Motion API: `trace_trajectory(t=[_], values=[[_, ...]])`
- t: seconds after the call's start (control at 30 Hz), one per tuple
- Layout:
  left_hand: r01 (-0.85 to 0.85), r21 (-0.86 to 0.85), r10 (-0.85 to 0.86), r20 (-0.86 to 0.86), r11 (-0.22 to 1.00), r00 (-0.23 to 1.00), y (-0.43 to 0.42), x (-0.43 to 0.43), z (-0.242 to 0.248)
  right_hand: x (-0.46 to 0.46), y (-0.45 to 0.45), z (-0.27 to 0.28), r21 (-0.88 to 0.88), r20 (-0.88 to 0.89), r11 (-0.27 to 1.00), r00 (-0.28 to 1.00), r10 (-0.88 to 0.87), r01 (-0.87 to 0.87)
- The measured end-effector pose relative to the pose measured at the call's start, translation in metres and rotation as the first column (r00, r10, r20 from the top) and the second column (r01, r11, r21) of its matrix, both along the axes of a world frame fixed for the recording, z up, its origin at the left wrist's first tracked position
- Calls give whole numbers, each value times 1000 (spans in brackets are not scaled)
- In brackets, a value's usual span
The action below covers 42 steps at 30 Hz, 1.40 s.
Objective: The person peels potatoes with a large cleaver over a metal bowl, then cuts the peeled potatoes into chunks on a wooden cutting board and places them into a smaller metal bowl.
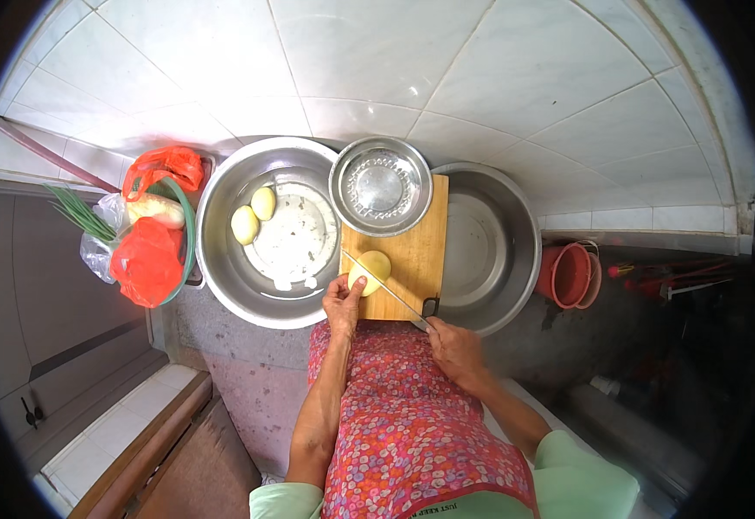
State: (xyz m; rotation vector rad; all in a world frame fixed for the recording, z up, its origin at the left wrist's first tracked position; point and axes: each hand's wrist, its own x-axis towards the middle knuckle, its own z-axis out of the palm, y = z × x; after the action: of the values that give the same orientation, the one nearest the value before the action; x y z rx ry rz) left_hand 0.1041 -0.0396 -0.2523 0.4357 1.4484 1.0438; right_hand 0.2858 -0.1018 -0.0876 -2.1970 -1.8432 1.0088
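Observation:
A peeled potato (pixel 377 263) lies on a wooden cutting board (pixel 410 259), steadied by the fingers and thumb of my left hand (pixel 344 301). My right hand (pixel 453 345) grips the handle of a kitchen knife (pixel 398 296). Its blade runs slantwise across the top of the potato; how deep the edge sits, I cannot tell. On the far end of the board rests a round metal dish (pixel 381 187). To the left, two more peeled potatoes (pixel 254 216) lie in a large metal basin (pixel 218 285) with water in it.
Another metal basin (pixel 523 246) stands under the board's right side. Red plastic bags (pixel 147 263), green onions (pixel 82 214) and a pale leafy vegetable (pixel 155 211) fill the far left. Right of the basins are red buckets (pixel 556 276). A tiled wall (pixel 377 65) rises behind.

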Motion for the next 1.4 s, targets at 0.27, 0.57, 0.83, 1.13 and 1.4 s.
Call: trace_trajectory(t=[0.27, 0.57, 0.83, 1.13, 1.4], values=[[34, -28, -34, -22, 999, 999, 1, -1, 4, 2, -3, -6, 20, 12, 999, 999, -39, 39], [27, -52, -31, -91, 998, 995, 5, 6, 11, 6, -3, -11, 12, 19, 1000, 999, -27, 27], [235, -79, -243, -483, 969, 841, 6, 10, -8, 14, -17, -30, 110, 39, 994, 999, 21, -25], [442, 68, -281, -686, 894, 672, 3, 19, 34, 48, -48, -76, 277, -74, 960, 996, 58, -36], [430, 166, -202, -698, 887, 687, 2, 21, 42, 46, -53, -77, 269, -90, 963, 994, 56, -30]])
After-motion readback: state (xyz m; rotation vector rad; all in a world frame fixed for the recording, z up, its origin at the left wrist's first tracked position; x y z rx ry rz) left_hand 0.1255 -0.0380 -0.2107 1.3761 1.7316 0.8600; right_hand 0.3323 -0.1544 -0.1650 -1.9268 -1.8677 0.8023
